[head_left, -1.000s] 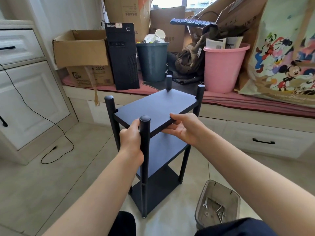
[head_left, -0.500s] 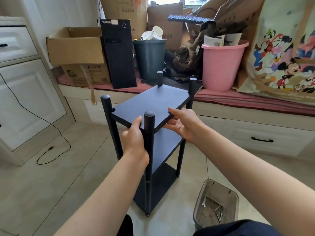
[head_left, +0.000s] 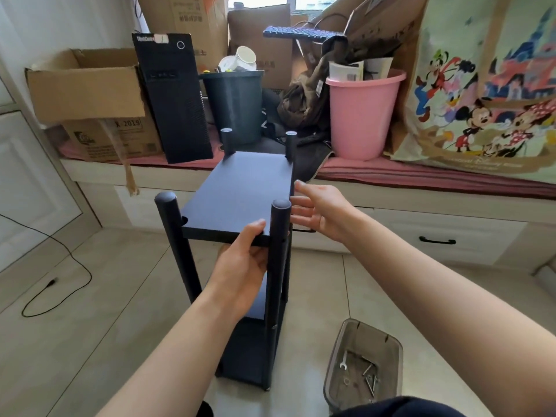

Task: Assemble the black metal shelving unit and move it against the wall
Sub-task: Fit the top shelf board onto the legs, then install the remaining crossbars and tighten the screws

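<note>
Left hand (head_left: 245, 260) at frame centre, gripping front edge of shelf unit (head_left: 240, 200) top board, thumb on top. Right hand (head_left: 319, 210) spread, fingers straight, just beside the right edge. Upright on floor tiles. "ThinkCentre" on computer tower (head_left: 171, 97), upper left; "X-2019" on cardboard box (head_left: 114, 136).
</note>
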`<state>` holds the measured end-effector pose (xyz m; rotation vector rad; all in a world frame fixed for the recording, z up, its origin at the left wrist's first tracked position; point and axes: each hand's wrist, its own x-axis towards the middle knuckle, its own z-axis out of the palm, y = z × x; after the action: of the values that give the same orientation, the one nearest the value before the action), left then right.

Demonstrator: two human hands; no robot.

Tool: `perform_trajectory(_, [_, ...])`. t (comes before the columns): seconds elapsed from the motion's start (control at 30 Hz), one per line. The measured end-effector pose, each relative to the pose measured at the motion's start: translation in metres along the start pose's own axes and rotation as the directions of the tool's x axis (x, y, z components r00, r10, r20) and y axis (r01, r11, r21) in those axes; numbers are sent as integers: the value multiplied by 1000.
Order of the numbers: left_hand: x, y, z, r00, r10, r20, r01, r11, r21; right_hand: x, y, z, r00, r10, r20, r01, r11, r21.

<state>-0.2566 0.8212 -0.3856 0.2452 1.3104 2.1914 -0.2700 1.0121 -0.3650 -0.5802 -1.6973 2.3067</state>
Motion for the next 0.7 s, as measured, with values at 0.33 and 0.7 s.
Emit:
perform_trajectory(0.33, [-4,-14,8,990,127,-63,-128,992,-11,-53,63,-122,988,133,-84,-148,967,-206])
perform_trajectory(0.7, [-8,-30,11,964,237,-122,-223,967,122,-74,207,-196,907,353,-229,-399,894,-203])
